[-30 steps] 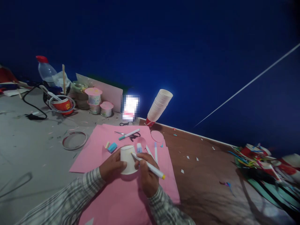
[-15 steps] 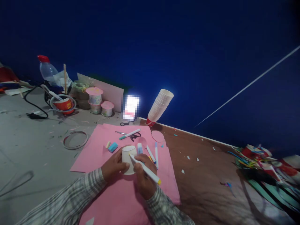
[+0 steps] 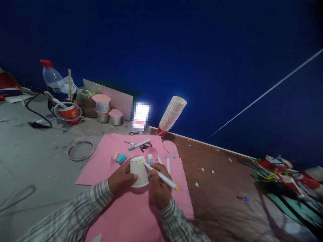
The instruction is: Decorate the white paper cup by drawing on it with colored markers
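My left hand (image 3: 123, 177) is closed around the left side of a white paper cup (image 3: 139, 173), which is turned bottom up above pink paper sheets (image 3: 126, 215). In my right hand (image 3: 160, 186) is a white felt-tip marker (image 3: 164, 178) with a yellow end; its tip meets the cup near the upper right edge. Just beyond the cup stands a glue stick (image 3: 150, 158), partly hidden. A blue marker cap or block (image 3: 121, 158), black scissors (image 3: 145, 147), a teal-ended marker (image 3: 140, 144) and a blue-ended marker (image 3: 168, 163) lie on the pink paper.
A tall leaning stack of paper cups (image 3: 173, 114) stands against the blue wall. At the left are a tape ring (image 3: 81, 150), decorated cups (image 3: 115, 117), a red tub (image 3: 67, 112) and a bottle (image 3: 51, 75). Cluttered scraps and cups (image 3: 280, 168) lie at the right.
The marker's tip has shifted right along the cup, and my right hand has moved slightly right with it. The cup has turned a little in my left hand.
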`<state>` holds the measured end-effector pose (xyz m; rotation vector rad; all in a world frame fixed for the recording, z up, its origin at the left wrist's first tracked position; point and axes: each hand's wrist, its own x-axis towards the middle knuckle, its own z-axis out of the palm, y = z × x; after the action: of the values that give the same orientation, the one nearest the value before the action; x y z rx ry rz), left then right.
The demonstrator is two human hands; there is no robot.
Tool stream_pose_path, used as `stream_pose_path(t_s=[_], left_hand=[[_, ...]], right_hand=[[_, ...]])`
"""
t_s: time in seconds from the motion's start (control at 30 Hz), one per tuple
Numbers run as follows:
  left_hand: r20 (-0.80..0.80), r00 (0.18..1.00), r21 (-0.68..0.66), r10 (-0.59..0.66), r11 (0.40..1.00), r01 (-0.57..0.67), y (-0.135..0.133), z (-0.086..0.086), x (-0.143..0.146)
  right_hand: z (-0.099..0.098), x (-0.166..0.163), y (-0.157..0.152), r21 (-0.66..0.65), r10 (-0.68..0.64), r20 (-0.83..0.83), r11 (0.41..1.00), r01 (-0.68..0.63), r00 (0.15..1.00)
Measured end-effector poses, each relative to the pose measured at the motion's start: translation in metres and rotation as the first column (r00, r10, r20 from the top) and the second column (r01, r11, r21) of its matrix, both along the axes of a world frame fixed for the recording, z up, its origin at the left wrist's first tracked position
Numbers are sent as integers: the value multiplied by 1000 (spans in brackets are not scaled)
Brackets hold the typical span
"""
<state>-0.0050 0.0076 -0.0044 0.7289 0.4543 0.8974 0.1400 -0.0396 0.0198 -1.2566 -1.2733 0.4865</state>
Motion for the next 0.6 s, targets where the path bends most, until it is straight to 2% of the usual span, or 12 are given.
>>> stream_pose_path(t_s=[0.2, 0.37, 0.6], left_hand=[[-5, 1000, 51, -14, 999, 14, 0, 2, -1], [26, 999, 34, -25, 999, 24, -1, 7, 2], [-12, 1000, 21, -9, 1000, 9, -1, 3, 2]], right_hand=[[5, -2, 1, 21, 8, -144, 1000, -5, 990], [6, -2, -1, 40, 38, -96, 999, -34, 995], [2, 0, -3, 10, 71, -29, 997, -71, 997]])
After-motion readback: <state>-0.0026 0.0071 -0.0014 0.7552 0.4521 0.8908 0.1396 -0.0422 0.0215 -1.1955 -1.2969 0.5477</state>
